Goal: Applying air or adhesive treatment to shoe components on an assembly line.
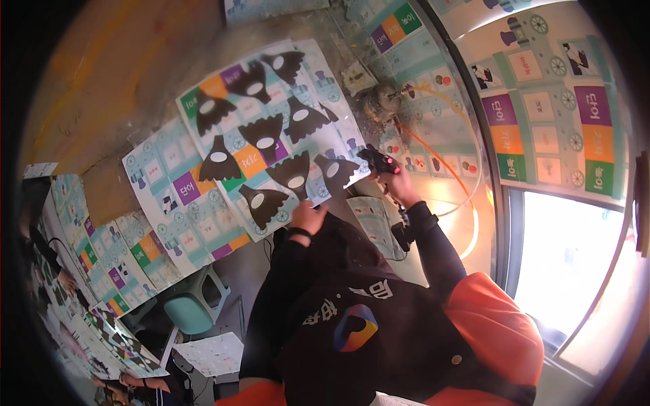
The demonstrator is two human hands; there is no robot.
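Note:
Several dark brown fan-shaped cut-outs (262,140), each with a pale oval and a scalloped edge, lie spread over a printed sheet (237,196) on the table before me. My left hand (309,218) is at the near edge of that sheet, beside the narrow end of one cut-out. Its fingers look curled together, and what they hold, if anything, is hidden. To the right, my right hand (399,187) grips a black hand tool (378,161) with a small red glow on it. The tool is by the sheet's right corner, near another cut-out (336,172); its exact kind is unclear.
An orange hose (433,149) loops along the right side near a dirty metal fitting (380,103). Printed sheets cover the wall and table. A green stool (193,311) stands at lower left. Other people's hands (68,281) are at the far left. A bright window (562,257) is at right.

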